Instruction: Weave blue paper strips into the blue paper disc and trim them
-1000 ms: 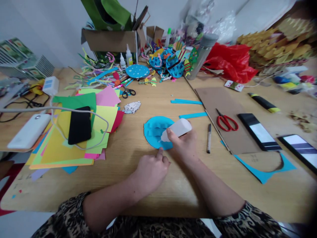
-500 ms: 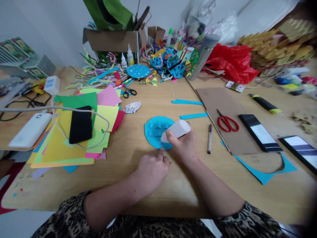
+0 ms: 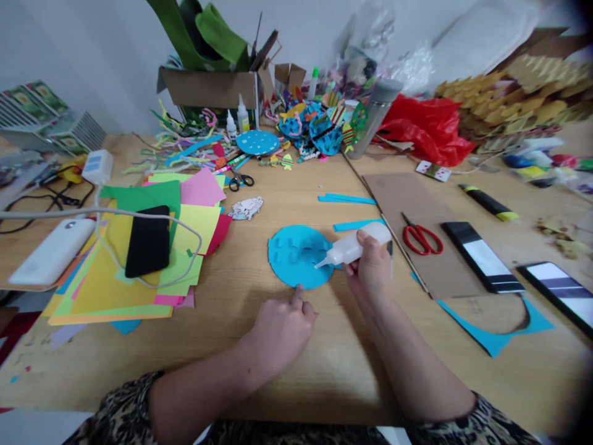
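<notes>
My right hand [image 3: 371, 266] grips a white glue bottle [image 3: 349, 248], its nozzle tilted down to the left over the right part of a round blue paper disc [image 3: 285, 272]. Wavy blue paper strips [image 3: 291, 245] stand up from the disc's surface. With its index finger stretched out, my left hand [image 3: 287, 321] touches the disc's near edge; its other fingers are loosely curled and hold nothing. Flat blue paper strips [image 3: 348, 198] lie behind the bottle. A pen [image 3: 391, 262] is partly hidden by my right hand.
On the left, coloured paper [image 3: 99, 281] lies under a black phone [image 3: 148, 242] and a white cable. Red-handled scissors [image 3: 421, 238] and another phone [image 3: 482, 256] rest on cardboard [image 3: 398, 191] at right. Behind stand a flask [image 3: 373, 117], craft pieces and a box [image 3: 210, 88].
My right hand has moved right with the glue bottle, and the nozzle now points more leftward over the disc's right side. My left index finger stays at the disc's near edge.
</notes>
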A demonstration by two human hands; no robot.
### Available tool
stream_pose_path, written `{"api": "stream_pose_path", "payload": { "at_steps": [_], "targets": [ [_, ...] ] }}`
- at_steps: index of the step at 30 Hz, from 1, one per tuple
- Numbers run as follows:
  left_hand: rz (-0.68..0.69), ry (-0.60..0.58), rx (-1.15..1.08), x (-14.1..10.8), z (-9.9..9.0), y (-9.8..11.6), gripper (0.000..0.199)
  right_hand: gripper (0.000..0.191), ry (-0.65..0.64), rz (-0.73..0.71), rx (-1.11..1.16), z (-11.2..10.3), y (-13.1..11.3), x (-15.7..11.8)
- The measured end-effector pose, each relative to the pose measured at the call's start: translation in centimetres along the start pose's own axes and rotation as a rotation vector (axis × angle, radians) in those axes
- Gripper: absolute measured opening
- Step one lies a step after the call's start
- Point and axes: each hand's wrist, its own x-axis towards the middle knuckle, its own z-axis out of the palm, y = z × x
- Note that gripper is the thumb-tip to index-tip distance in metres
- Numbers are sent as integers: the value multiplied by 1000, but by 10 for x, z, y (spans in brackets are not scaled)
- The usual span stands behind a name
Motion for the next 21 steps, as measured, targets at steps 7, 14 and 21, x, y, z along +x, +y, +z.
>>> {"api": "stream_pose_path", "payload": {
  "at_steps": [7,14,21],
  "targets": [
    [-34,76,7,1,6,1,30,36,-64,-83,-298,7,7,-19],
    [-22,57,10,-1,8,1,24,28,-103,-176,-471,14,5,-29],
    [-6,-3,2,-1,6,0,19,30,-93,-236,-495,12,15,-26]
  ]
}}
